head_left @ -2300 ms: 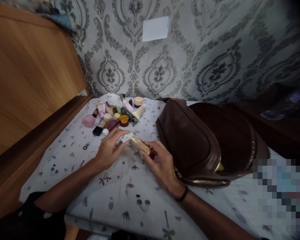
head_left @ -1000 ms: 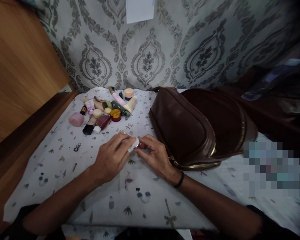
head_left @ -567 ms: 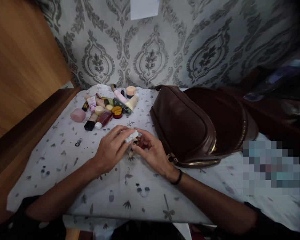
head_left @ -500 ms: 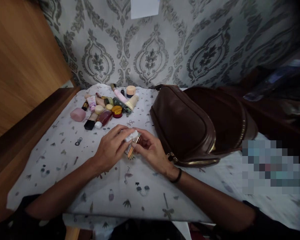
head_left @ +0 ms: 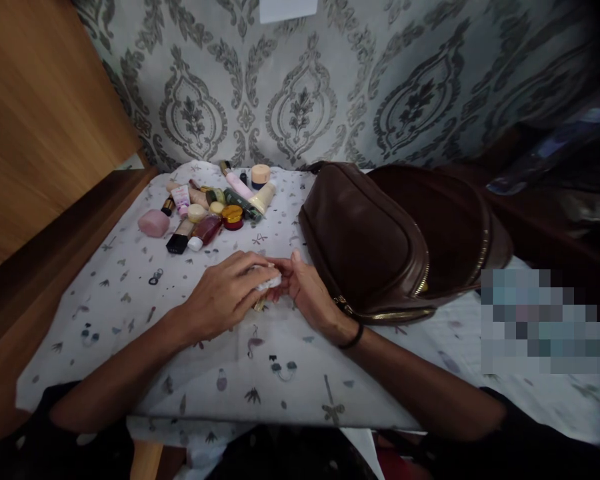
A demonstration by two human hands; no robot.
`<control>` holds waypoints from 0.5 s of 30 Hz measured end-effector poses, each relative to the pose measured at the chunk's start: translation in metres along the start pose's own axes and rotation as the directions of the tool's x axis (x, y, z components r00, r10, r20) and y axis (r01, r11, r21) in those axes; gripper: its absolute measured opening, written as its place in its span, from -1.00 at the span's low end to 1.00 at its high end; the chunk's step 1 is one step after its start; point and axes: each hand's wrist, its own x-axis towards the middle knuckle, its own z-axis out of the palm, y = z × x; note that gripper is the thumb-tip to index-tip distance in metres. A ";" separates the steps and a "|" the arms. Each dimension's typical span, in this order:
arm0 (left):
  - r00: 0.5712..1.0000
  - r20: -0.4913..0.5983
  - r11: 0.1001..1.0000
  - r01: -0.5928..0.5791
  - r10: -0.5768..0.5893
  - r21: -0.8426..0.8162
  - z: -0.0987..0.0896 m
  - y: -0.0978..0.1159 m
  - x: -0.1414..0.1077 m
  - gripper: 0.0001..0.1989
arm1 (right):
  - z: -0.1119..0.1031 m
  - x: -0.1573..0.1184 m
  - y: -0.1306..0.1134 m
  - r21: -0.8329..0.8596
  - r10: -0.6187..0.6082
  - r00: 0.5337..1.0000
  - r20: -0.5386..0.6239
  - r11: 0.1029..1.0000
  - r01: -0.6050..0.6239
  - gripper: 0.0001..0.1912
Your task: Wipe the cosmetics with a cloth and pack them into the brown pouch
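My left hand [head_left: 225, 290] is closed over a crumpled white wipe or tissue [head_left: 269, 281] and a small gold-coloured item [head_left: 259, 305], just above the printed cloth. Most of the gold item is hidden under my fingers, so its kind does not show. Facing it from the right is my right hand [head_left: 307, 293], thumb raised and apart from the fingers. Its fingertips are near or against the white wad, partly out of sight behind it. A dark band circles the right wrist.
Cosmetics lie grouped behind my left hand: a pink rounded item [head_left: 153, 223], a dark red bottle [head_left: 206, 230], a gold-lidded jar [head_left: 233, 217] and several tubes. An unzipped brown leather bag [head_left: 365, 233] stands right. A wooden panel [head_left: 50, 127] borders the left; patterned wallpaper rises behind.
My right thumb and fingers have come off the gold item and spread apart. My left hand has turned further over it, covering more. The view has tilted slightly.
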 end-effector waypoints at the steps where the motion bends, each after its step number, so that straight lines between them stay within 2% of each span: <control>1: 0.999 0.043 0.999 -0.028 0.026 0.033 -0.003 0.003 0.000 -0.76 | 0.000 0.000 0.000 -0.003 0.001 1.000 -0.012 1.000 -0.001 -0.22; 5: 0.970 0.227 0.984 -0.123 0.093 0.126 -0.015 0.012 -0.003 -0.75 | -0.001 0.000 -0.001 -0.055 -0.040 0.997 -0.072 0.998 0.036 -0.37; 7: 0.956 0.273 0.984 -0.139 0.104 0.109 -0.018 0.012 -0.007 -0.73 | -0.001 0.000 -0.002 -0.114 -0.062 0.996 -0.064 0.992 0.054 -0.47; 9: 0.963 0.254 0.993 -0.107 0.092 0.047 -0.018 0.009 -0.012 -0.73 | -0.002 0.000 -0.003 -0.167 -0.085 0.996 -0.040 0.983 0.078 -0.51; 15: 0.997 0.074 0.996 0.039 -0.033 -0.083 -0.003 -0.002 -0.016 -0.71 | -0.002 -0.002 -0.002 -0.241 -0.148 0.988 -0.036 0.961 0.135 -0.44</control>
